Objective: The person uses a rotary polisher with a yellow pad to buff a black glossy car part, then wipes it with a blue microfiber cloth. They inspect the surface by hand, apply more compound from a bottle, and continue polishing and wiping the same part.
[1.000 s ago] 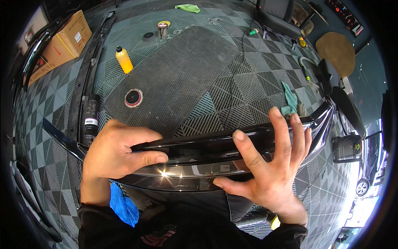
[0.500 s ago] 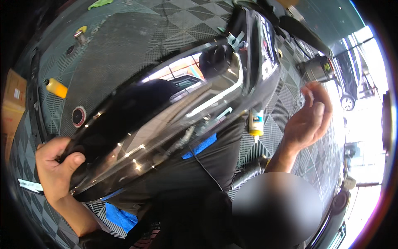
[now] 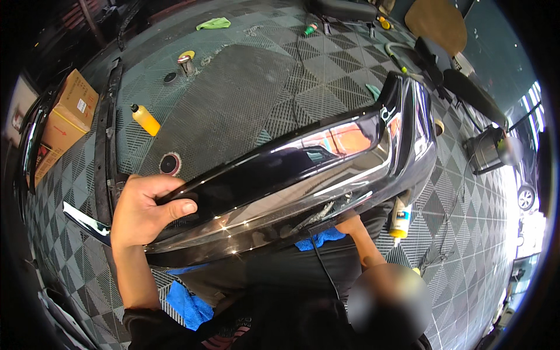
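A long glossy black car headlight with a smooth reflective lens lies slanted across my lap. Its narrow end is in my left hand, with the thumb on top and the fingers curled around the far edge. My right hand reaches under the near edge, where its fingers are hidden. From the underside a thin black cable hangs down over my dark trousers. Blue cloth shows beneath the headlight, and another blue cloth lies below its left end.
A yellow bottle, a round polishing pad and a metal can stand or lie beyond the headlight. Another yellow bottle is at its right. A cardboard box sits far left, a dark bucket far right.
My right hand has come down from the raised spot at the right to the headlight's near edge. The view has shifted, so the headlight appears lower and farther right. My left hand keeps its grip.
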### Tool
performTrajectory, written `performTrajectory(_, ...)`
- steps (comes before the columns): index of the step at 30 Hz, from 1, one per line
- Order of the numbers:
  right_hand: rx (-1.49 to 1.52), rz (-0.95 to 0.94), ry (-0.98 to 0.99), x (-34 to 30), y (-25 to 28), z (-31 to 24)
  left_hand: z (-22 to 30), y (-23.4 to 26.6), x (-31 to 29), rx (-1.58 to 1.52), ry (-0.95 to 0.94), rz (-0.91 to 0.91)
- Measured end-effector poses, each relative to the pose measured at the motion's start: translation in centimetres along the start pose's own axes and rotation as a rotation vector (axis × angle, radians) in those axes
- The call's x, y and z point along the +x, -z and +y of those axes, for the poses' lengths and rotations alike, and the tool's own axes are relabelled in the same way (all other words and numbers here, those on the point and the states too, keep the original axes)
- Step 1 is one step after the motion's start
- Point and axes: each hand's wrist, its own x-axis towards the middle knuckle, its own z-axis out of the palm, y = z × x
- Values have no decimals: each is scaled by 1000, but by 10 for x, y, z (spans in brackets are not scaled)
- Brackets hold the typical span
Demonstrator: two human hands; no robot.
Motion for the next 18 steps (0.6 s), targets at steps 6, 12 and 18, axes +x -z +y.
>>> performTrajectory(6,898,-19,-697,-35,146,-94,-1,3,-13,28,-22,35)
performTrajectory(12,869,918,-529,-110,286,-144,1,2,-10,-3,-20,3)
performTrajectory(18,81,1032,-130,13,287,-194,7,4,-8,60,-29,-8)
